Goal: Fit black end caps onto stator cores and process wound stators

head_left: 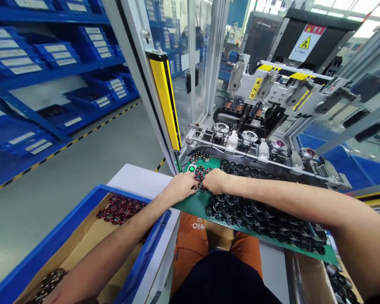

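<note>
My left hand (184, 184) is at the left end of the green mat (190, 207), fingers curled round a ring-shaped motor stator (195, 186). Close beside it, my right hand (214, 180) is closed at the edge of another stator, mostly covered by the fingers. Between the hands lies a stator with red windings (198, 176). Just behind are a copper-wound stator (200, 169) and a small device with a green-lit face (192, 168). Under and beyond my right forearm, many black ring cores (237, 209) cover the mat.
Behind the mat stands a winding machine with several round fixtures (249, 137); the two at right carry red rings. A yellow light-curtain post (166, 101) rises at left. A blue bin (91, 198) holds red-wound stators (122, 209). Blue shelves (50, 76) line the left.
</note>
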Demonstrator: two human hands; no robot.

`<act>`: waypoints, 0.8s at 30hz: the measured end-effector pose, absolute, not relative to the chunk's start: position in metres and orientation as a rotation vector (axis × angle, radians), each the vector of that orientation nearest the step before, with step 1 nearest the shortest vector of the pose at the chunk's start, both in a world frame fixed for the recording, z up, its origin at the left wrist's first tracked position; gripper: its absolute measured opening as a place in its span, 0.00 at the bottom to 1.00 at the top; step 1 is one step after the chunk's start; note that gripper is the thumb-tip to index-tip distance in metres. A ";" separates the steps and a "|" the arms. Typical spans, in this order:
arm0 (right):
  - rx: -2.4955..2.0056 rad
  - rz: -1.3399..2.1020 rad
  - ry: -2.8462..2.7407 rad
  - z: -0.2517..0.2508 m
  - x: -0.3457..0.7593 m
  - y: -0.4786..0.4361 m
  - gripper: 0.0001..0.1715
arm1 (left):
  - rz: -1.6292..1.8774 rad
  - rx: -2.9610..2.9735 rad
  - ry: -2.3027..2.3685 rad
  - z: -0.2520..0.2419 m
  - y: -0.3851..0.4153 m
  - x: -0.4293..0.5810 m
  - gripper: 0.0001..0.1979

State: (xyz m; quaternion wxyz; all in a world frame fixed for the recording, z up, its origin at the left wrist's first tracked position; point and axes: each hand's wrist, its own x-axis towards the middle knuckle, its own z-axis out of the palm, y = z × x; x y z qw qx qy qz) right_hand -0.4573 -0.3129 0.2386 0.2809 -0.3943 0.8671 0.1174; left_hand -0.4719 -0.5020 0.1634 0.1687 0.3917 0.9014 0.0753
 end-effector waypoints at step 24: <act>0.502 0.283 2.797 0.321 -0.439 0.127 0.35 | 0.238 1.730 2.695 0.298 -0.148 -0.575 0.22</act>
